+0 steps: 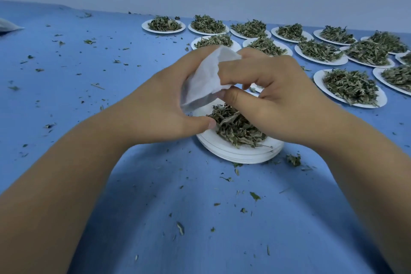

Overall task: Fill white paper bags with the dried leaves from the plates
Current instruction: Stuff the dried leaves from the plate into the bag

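A small white paper bag (pixel 203 80) is held above the near stack of white paper plates (pixel 235 153), which carries a heap of dried green leaves (pixel 235 124). The left hand (pixel 164 100) cups and grips the bag; the right hand (pixel 273 87) pinches its right edge. More leaf-filled white plates (pixel 351 87) sit far right on the blue table (pixel 178 207).

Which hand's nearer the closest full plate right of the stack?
Right. The right hand sits just left of that plate; the left hand is farther left, beyond the white paper bag.
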### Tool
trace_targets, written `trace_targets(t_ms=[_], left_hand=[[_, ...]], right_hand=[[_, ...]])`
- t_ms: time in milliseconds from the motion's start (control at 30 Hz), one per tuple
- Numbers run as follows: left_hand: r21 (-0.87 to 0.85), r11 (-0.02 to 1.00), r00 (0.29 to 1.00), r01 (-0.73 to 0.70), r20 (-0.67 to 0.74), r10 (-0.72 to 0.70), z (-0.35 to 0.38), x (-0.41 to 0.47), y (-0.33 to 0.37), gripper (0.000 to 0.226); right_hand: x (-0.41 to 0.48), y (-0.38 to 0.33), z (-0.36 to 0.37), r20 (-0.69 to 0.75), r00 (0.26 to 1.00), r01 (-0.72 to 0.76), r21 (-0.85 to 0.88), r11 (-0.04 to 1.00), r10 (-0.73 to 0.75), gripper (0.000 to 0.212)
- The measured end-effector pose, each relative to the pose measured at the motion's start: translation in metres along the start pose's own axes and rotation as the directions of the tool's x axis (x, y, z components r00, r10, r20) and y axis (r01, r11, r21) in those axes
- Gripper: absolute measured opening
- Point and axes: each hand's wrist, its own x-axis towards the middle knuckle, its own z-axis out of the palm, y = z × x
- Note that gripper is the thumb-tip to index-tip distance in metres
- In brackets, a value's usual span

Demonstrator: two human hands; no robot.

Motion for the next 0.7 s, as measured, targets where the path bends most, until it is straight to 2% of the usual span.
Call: trace_targets(t_ms=[100,167,267,333,400,467,533,600,700], left_hand=[[0.072,0.997,0.986,0.029,-0.164,-0.017,0.008,0.005,0.000,0.060],[0.066,0.997,0.978,0.032,-0.206,-0.018,0.010,0.006,-0.001,0.051],[-0.011,0.999,0.964,0.050,-0.262,-0.051,0.009,0.006,-0.003,0.050],[-0.059,0.995,0.955,0.074,-0.283,-0.088,0.008,0.006,-0.005,0.043],[-0.086,0.990,0.948,0.110,-0.291,-0.130,0.009,0.007,-0.007,0.035],[-0.137,0.982,0.939,0.131,-0.301,-0.167,0.011,0.009,-0.009,0.033],[-0.193,0.973,0.928,0.130,-0.321,-0.188,0.012,0.010,-0.010,0.036],[-0.252,0.959,0.914,0.127,-0.346,-0.212,0.014,0.012,-0.009,0.040],[-0.408,0.909,0.907,0.083,-0.348,-0.239,0.017,0.012,-0.005,0.041]], right_hand=[[0.004,-0.005,-0.001,0.060,0.998,-0.030,0.042,0.999,0.027,0.018],[0.005,-0.005,-0.003,0.053,0.997,-0.056,0.047,0.997,0.054,0.024],[0.005,-0.003,-0.008,-0.109,0.992,-0.049,0.150,0.988,0.066,0.031],[0.006,-0.001,-0.007,-0.247,0.962,-0.055,0.243,0.968,0.117,0.034],[0.009,0.002,-0.003,-0.343,0.917,-0.119,0.257,0.959,0.205,0.037],[0.011,0.005,0.002,-0.321,0.905,-0.193,0.278,0.941,0.280,0.039],[0.012,0.005,0.007,-0.225,0.916,-0.243,0.348,0.906,0.332,0.039],[0.014,0.003,0.011,-0.141,0.925,-0.281,0.376,0.883,0.354,0.035],[0.017,0.001,0.016,-0.099,0.934,-0.277,0.412,0.868,0.345,0.029]])
